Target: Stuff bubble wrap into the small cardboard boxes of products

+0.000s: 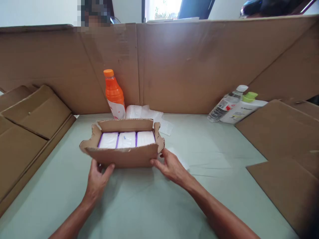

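Note:
A small open cardboard box [124, 159] is held at the middle of the table, its flaps upright and ragged at the ends. Inside it, three white packs [127, 140] with purple edges sit side by side. My left hand [97, 177] grips the box at its lower left, thumb on the front wall and the other fingers partly hidden behind or under it. At the right end, my right hand [173, 167] holds the corner with its thumb against the front. Whether the box rests on the table or is slightly raised, I cannot tell.
An orange bottle [115, 94] and crumpled bubble wrap [147, 113] are behind the box. A clear water bottle [225, 104] and a white bottle [239, 111] with a green cap lean at the back right. Cardboard [199, 66] walls the pale green table [211, 196]. A person [94, 13] is beyond.

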Demonstrator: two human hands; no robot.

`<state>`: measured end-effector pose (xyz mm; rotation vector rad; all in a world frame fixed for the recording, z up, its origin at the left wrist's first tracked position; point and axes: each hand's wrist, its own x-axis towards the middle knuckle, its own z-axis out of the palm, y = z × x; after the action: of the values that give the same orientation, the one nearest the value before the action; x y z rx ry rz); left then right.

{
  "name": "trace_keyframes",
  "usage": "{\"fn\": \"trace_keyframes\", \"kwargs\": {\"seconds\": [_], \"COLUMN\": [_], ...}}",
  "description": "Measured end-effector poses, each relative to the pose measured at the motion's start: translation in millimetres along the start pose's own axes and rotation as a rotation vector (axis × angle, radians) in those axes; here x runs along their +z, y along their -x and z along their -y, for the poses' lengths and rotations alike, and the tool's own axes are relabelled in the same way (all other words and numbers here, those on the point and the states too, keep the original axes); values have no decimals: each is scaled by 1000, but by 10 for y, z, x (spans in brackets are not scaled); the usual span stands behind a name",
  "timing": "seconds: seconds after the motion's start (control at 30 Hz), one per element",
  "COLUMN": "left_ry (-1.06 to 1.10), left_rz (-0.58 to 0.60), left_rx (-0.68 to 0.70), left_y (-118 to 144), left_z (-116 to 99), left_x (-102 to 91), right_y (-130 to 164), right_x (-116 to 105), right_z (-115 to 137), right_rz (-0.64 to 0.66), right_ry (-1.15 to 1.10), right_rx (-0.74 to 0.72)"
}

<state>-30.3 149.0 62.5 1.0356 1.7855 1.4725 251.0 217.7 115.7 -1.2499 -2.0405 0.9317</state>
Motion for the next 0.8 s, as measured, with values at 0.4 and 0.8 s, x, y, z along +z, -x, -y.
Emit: {"fn": "trace_keyframes", "kwargs": {"seconds": [0.4,0.8], "left_ry": [70,-149], "left_rz": [176,290], "left_rx": [99,-9], "left_y": [-452,987], "left_z": [94,98], "left_x": [529,-21], "right_y": [-93,624], "right_x": [-454,-209], "right_z": [-475,-589], "right_rz": [-82,-204], "right_ry": [154,180], "right_rx": [118,-19]}}
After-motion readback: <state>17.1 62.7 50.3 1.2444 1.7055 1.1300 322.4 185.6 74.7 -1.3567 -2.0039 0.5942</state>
